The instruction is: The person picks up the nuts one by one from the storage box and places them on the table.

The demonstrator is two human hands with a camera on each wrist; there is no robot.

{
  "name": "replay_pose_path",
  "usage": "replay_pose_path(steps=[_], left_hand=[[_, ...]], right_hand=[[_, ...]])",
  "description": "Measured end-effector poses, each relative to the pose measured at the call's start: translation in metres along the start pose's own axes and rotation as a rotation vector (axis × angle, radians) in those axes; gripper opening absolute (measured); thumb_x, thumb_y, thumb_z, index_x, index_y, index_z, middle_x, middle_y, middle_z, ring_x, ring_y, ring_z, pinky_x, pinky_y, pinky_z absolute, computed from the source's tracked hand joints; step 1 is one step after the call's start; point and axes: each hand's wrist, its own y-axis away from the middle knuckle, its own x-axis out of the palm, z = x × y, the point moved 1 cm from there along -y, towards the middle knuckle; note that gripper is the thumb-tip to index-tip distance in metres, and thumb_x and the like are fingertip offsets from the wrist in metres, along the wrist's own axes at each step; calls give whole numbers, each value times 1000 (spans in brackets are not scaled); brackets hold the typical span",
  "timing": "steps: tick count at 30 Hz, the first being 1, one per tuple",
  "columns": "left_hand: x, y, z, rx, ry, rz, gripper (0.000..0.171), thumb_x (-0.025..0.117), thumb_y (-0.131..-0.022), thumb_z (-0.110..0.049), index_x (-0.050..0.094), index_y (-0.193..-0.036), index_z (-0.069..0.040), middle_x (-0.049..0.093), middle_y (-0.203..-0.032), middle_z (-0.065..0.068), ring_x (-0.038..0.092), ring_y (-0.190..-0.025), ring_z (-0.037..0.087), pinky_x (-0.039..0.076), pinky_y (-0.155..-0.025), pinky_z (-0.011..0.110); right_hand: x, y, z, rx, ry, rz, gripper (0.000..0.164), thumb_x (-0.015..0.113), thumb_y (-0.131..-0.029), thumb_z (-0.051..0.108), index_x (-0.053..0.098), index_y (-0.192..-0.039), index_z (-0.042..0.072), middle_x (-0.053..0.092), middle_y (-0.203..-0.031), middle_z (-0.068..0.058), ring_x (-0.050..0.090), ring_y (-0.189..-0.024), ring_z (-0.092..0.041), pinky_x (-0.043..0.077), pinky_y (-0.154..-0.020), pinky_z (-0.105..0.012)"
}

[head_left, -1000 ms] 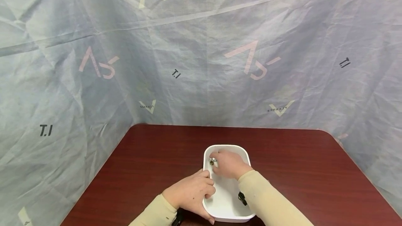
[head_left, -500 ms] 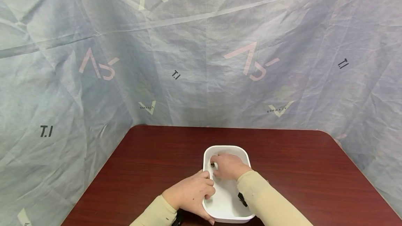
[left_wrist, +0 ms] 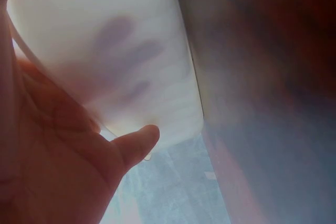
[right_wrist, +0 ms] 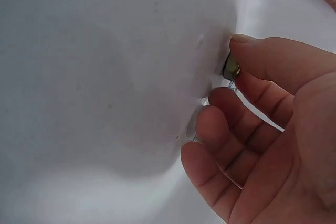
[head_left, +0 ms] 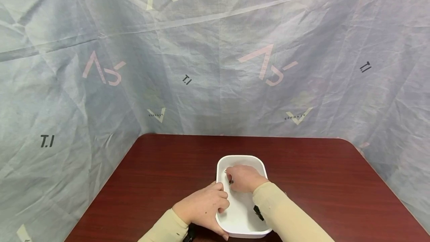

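Observation:
A white plastic tub (head_left: 242,219) with rounded corners stands on the table. My left hand (head_left: 203,204) grips its left wall, with curled fingers over the rim; in the left wrist view, finger shadows show through the wall. Inside the tub, my right hand (head_left: 246,178) reaches low near the left side with curled fingers. Between thumb and fingers it holds a small glassy piece (right_wrist: 231,67), dark and yellow-green. Clear glassy bits show by the other fingertips; whether they belong to the same piece I cannot tell. The fingers hide most of it.
The dark red wooden table (head_left: 161,167) extends around the tub to its rounded far corners. Wrinkled grey cloth (head_left: 201,47) with printed letters hangs behind and at both sides. A black wrist strap (head_left: 258,213) is on my right sleeve.
The right fingers have curled further, and the small glassy piece has shifted slightly toward me, now mostly covered. The left hand and the tub have stayed in place.

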Motion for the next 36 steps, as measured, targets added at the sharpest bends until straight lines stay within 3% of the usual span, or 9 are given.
replay_pose_path(steps=[11,23,30,36], left_hand=[[-2,0,-1,-7,11,8,67,71,-61,-85,39,-65,-26,28,-69,-19,33,-78,6,34,-81,23],[-3,0,-2,15,-9,-19,68,72,-60,-85,40,-65,-26,29,-69,-19,35,-78,6,34,-79,22],[-4,0,-3,11,0,-7,68,75,-59,-82,38,-66,-26,27,-69,-20,33,-78,5,33,-78,21],[-6,0,-3,13,-10,-12,68,75,-59,-82,38,-65,-25,25,-69,-19,30,-76,5,32,-76,21]], right_hand=[[1,2,0,-5,8,6,26,73,-79,12,52,-67,22,48,-60,8,44,-55,-10,37,-54,-29],[-7,4,1,-23,1,-28,17,70,-73,13,55,-69,20,48,-60,9,45,-54,-10,37,-51,-29],[-16,9,0,-50,-10,-108,19,67,-68,15,50,-68,24,45,-58,11,41,-54,-8,34,-50,-28],[-34,17,-4,-9,-25,-182,17,65,-69,16,50,-70,25,44,-57,13,40,-54,-6,36,-52,-28]])
